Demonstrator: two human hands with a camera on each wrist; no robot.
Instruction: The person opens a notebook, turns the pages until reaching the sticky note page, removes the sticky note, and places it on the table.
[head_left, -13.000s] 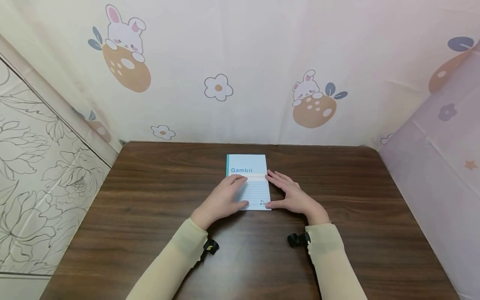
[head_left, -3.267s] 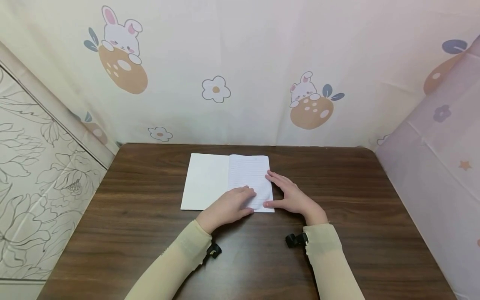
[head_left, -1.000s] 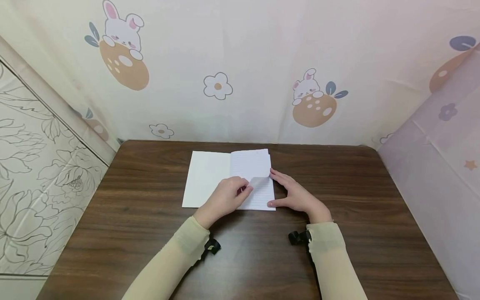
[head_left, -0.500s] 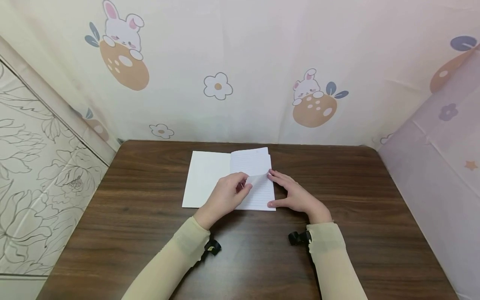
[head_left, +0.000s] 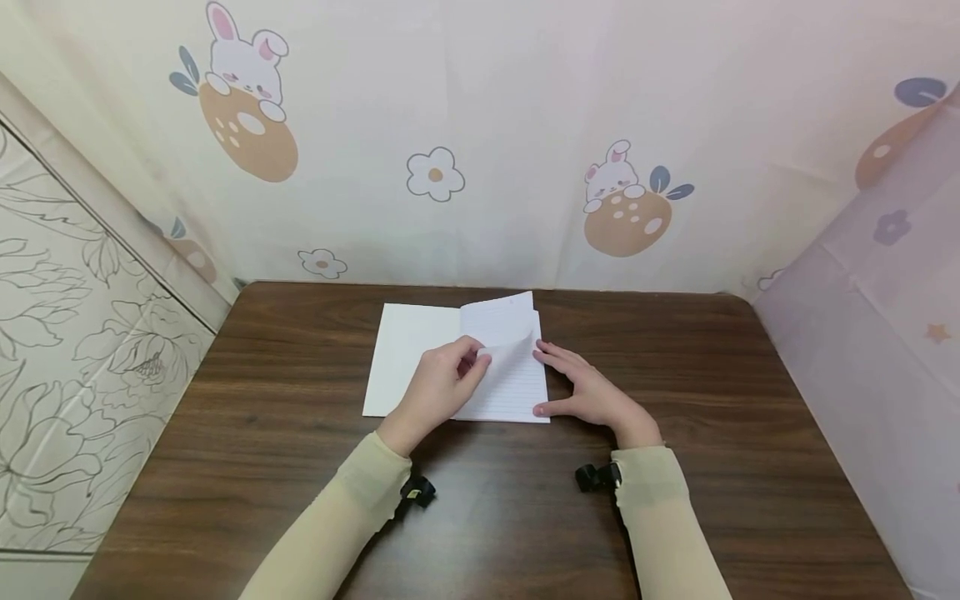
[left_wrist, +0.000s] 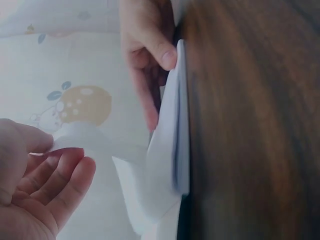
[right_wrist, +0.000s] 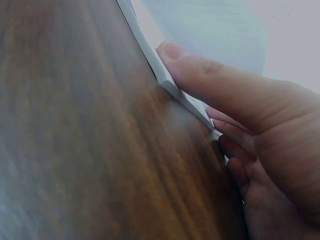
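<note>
A notebook [head_left: 501, 396] lies spread on the table, its blank white inside cover [head_left: 405, 342] turned out to the left and its lined pages on the right. My left hand [head_left: 435, 383] pinches the near corner of a lined page [head_left: 517, 323] between thumb and fingers, and the sheet curves up off the pages below. In the left wrist view, the raised page [left_wrist: 85, 132] bends away from the thumb. My right hand [head_left: 596, 398] rests at the notebook's right edge, fingers spread along the side. Its thumb [right_wrist: 200, 70] presses on the pages near the lower right corner.
The dark wood-grain table [head_left: 240, 417] reaches back to a curtain [head_left: 510, 125] printed with rabbits and flowers. A flower-patterned panel [head_left: 82, 333] stands along the left side. Black wrist cameras [head_left: 596, 477] are strapped at both beige sleeves [head_left: 667, 517].
Earlier the notebook was closed, then its cover lay turned left. Over the last second my left hand has drawn the page corner leftward and higher. The right hand has stayed at the edge.
</note>
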